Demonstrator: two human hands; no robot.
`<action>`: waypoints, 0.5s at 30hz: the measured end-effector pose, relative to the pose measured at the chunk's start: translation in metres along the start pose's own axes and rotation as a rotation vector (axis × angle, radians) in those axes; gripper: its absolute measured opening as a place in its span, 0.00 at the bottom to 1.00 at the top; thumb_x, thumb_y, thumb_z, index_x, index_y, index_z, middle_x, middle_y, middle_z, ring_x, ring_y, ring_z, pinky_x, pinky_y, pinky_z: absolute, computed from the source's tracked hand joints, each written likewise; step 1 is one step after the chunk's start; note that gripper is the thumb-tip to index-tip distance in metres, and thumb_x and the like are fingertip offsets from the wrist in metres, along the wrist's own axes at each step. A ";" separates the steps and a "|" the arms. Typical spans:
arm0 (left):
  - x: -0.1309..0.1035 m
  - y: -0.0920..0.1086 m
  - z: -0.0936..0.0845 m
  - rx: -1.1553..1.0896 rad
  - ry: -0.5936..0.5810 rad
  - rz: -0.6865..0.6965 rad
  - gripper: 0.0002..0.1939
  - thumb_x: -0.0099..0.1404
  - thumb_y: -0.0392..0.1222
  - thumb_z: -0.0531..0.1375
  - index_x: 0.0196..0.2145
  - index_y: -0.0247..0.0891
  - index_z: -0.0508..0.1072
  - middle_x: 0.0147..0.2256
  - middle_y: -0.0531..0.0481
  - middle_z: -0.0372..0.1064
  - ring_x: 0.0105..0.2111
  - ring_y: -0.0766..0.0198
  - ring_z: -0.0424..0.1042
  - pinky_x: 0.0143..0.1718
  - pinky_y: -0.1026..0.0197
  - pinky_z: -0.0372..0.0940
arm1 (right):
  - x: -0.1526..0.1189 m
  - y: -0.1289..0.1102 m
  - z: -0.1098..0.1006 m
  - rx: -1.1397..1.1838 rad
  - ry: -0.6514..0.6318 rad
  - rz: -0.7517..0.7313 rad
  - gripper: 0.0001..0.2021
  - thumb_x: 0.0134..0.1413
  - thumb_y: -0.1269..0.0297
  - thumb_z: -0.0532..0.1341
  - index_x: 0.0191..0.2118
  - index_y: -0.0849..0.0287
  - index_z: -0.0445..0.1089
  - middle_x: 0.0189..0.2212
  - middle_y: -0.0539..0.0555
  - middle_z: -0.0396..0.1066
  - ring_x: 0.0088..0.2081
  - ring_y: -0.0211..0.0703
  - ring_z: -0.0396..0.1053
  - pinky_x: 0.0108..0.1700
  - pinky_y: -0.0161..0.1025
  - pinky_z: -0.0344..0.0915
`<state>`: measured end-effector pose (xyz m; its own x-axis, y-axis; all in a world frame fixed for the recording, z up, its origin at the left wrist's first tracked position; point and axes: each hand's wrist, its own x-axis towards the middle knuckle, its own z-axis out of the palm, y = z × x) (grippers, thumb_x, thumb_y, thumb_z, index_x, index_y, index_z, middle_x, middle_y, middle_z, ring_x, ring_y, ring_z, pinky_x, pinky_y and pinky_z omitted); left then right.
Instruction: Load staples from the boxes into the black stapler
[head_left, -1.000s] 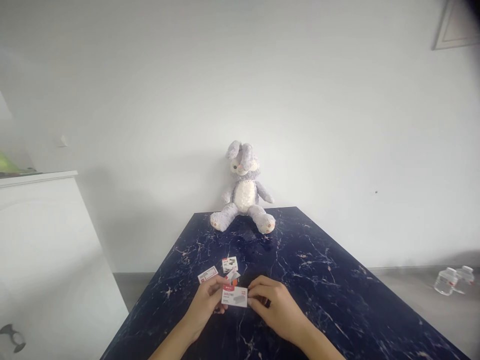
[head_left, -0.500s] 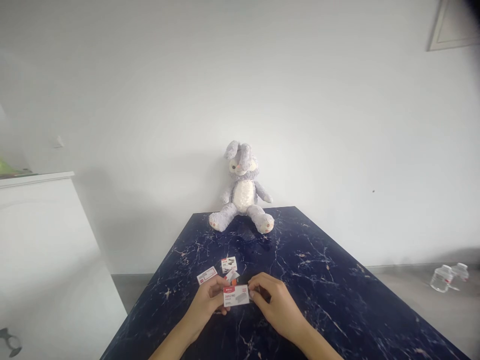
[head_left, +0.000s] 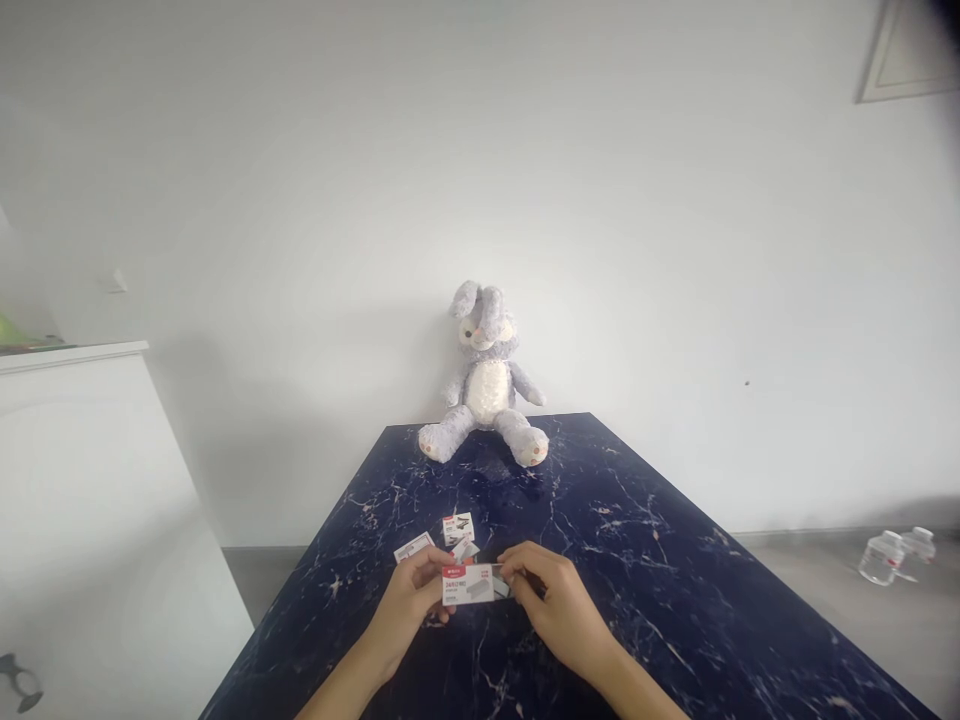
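Note:
A small white and red box of staples (head_left: 466,585) is held up in front of me, its printed face towards me. My left hand (head_left: 411,603) is closed around its left end. At the right end a greyish piece (head_left: 500,586) sticks out of the box. The fingers of my right hand (head_left: 553,598) pinch there, closed on this piece; whether it is a tray or the staples themselves I cannot tell. Just behind the box lie several small cartons, among them a carton with a black clip picture (head_left: 458,528) and a white carton with a red border (head_left: 413,547).
The dark blue marbled table (head_left: 600,540) narrows away from me to the wall. A grey plush rabbit (head_left: 490,385) sits at its far end. On the left stands a white cabinet (head_left: 90,500). Two clear bottles (head_left: 883,557) are on the floor at the right.
The box in my left hand has shifted slightly left and up, away from my right fingers. More of the greyish piece now shows at its right end.

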<state>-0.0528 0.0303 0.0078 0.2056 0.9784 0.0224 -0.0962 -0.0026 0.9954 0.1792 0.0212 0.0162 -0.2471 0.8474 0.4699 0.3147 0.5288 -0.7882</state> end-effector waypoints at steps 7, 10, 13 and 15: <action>0.000 0.000 -0.001 -0.019 0.009 -0.018 0.15 0.56 0.50 0.70 0.35 0.37 0.74 0.34 0.50 0.76 0.24 0.68 0.69 0.25 0.67 0.62 | -0.002 -0.006 -0.003 -0.057 -0.013 0.003 0.09 0.61 0.66 0.56 0.36 0.55 0.74 0.40 0.54 0.75 0.34 0.41 0.70 0.37 0.37 0.66; 0.001 0.000 -0.002 -0.029 0.013 -0.008 0.16 0.56 0.51 0.70 0.35 0.37 0.75 0.33 0.50 0.76 0.25 0.69 0.68 0.25 0.67 0.62 | -0.003 -0.012 -0.005 -0.056 -0.114 -0.015 0.09 0.61 0.63 0.58 0.41 0.54 0.77 0.45 0.55 0.73 0.35 0.41 0.71 0.38 0.37 0.69; 0.001 -0.002 -0.003 -0.028 0.014 -0.003 0.16 0.57 0.51 0.70 0.35 0.37 0.75 0.33 0.49 0.75 0.24 0.69 0.67 0.25 0.67 0.61 | -0.002 -0.014 -0.006 -0.098 -0.186 -0.011 0.09 0.60 0.63 0.60 0.42 0.51 0.78 0.48 0.53 0.72 0.36 0.40 0.72 0.40 0.36 0.69; 0.002 -0.004 -0.003 -0.033 0.008 -0.012 0.16 0.57 0.51 0.70 0.33 0.37 0.74 0.32 0.50 0.75 0.23 0.70 0.66 0.24 0.68 0.59 | -0.002 -0.013 -0.006 -0.126 -0.184 0.000 0.08 0.59 0.64 0.61 0.39 0.51 0.79 0.47 0.52 0.73 0.35 0.39 0.71 0.40 0.36 0.69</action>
<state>-0.0552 0.0327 0.0039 0.1994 0.9799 0.0092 -0.1261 0.0163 0.9919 0.1813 0.0129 0.0277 -0.4062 0.8308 0.3805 0.4237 0.5402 -0.7271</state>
